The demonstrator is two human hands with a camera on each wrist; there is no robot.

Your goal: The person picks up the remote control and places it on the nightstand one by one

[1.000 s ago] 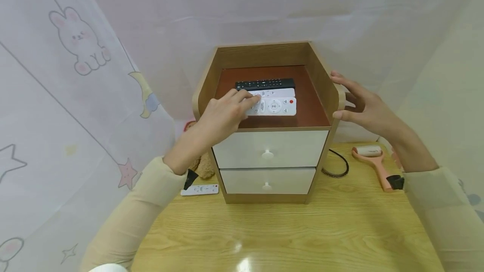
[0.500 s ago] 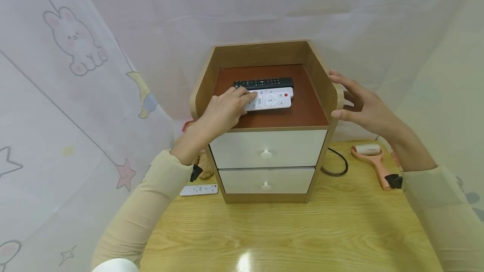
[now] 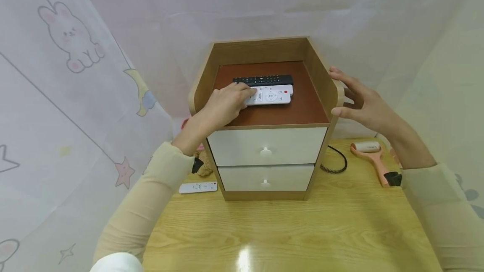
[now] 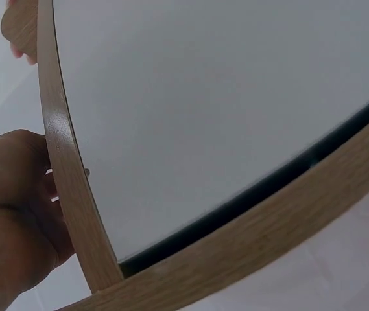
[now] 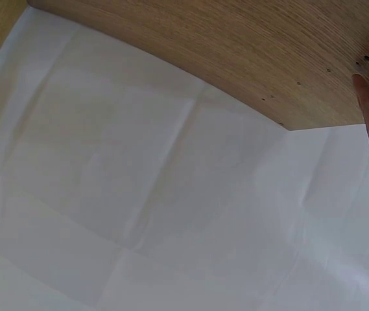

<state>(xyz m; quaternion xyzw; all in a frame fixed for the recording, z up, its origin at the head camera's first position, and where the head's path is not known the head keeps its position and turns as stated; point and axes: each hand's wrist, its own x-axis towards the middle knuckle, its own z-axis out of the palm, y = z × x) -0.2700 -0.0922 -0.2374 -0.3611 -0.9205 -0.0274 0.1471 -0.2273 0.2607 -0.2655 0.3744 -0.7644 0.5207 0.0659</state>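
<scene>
Gripping the white remote (image 3: 271, 95) by its left end, your left hand (image 3: 227, 103) curls fingers round it; it extends rightward, long axis crosswise over the brown cabinet top (image 3: 268, 116), nearer you than the black remote (image 3: 269, 80). Your right hand (image 3: 364, 106), farther off, touches the right side panel (image 3: 321, 84), fingers spread.

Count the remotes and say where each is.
4: black remote on the cabinet top; white remote in the left hand; second white remote just behind, partly covered; third white remote on the table. Others may be hidden.

Held remote (image 3: 273, 95) is white; rear remote (image 3: 266, 80), black.
</scene>
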